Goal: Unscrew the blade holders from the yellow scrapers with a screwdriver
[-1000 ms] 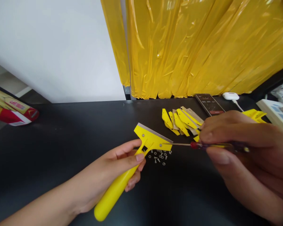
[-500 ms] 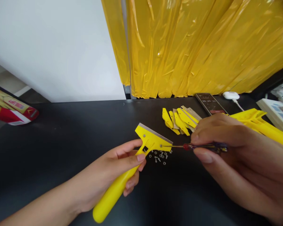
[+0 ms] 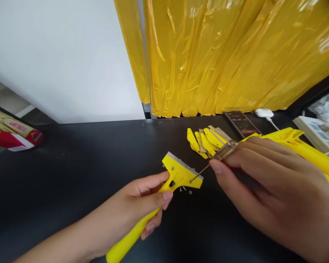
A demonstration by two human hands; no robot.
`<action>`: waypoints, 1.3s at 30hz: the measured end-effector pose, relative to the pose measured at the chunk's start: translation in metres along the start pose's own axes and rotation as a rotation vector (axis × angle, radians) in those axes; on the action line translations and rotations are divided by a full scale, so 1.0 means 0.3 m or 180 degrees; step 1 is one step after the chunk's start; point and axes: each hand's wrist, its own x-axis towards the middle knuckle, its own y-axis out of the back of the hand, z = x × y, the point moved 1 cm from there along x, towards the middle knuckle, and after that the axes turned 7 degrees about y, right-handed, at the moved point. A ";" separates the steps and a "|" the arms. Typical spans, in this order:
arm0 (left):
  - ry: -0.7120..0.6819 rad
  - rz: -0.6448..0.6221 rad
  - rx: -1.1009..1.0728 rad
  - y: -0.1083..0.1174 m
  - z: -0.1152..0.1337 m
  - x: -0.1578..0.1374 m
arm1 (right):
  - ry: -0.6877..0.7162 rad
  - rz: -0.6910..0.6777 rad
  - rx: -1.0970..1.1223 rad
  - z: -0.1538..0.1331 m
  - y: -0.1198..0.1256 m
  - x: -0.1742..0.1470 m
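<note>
My left hand (image 3: pixel 145 199) is closed around the neck of a yellow scraper (image 3: pixel 181 171), whose head with a metal blade edge points up and to the right. Two screws show on the scraper's head. Between the fingers of my right hand (image 3: pixel 265 186) is a small screwdriver (image 3: pixel 225 150) with a clear handle, held at a slant. Its thin shaft reaches down to the scraper's right-hand screw (image 3: pixel 190 181), and the tip appears to touch it. Small loose screws and nuts (image 3: pixel 184 188) lie on the black table under the scraper, partly hidden by it.
Yellow blade covers (image 3: pixel 208 140) lie in a pile behind my right hand. More yellow scraper handles (image 3: pixel 315 157) rest at the right. A phone (image 3: pixel 241 124), a white earbud case (image 3: pixel 264 113) and a power strip (image 3: pixel 315 133) sit at the back. A red and yellow package (image 3: pixel 13 129) stands at left.
The screwdriver has swung from nearly level to a steeper slant, its handle end now higher. My right hand has turned with it. The scraper sits slightly lower and further right in view.
</note>
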 end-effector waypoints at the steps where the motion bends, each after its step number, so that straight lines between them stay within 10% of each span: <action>1: 0.0002 -0.0023 0.0026 0.000 0.000 0.000 | -0.0105 -0.0009 0.0036 0.004 -0.005 0.000; 10: 0.0063 0.0050 0.0058 0.002 0.001 0.003 | -0.1763 -0.0140 0.1339 0.097 -0.116 -0.014; 18: -0.0007 -0.0019 0.0146 0.004 0.009 -0.002 | -0.1668 -0.1581 -0.1023 0.211 -0.112 -0.069; 34: 0.0118 0.0068 0.0155 0.002 0.016 0.001 | -0.1465 -0.1368 -0.0764 0.258 -0.205 -0.020; 39: 0.0130 0.0189 -0.0125 0.005 0.004 -0.003 | -0.1576 -0.0181 0.0811 0.209 -0.078 -0.001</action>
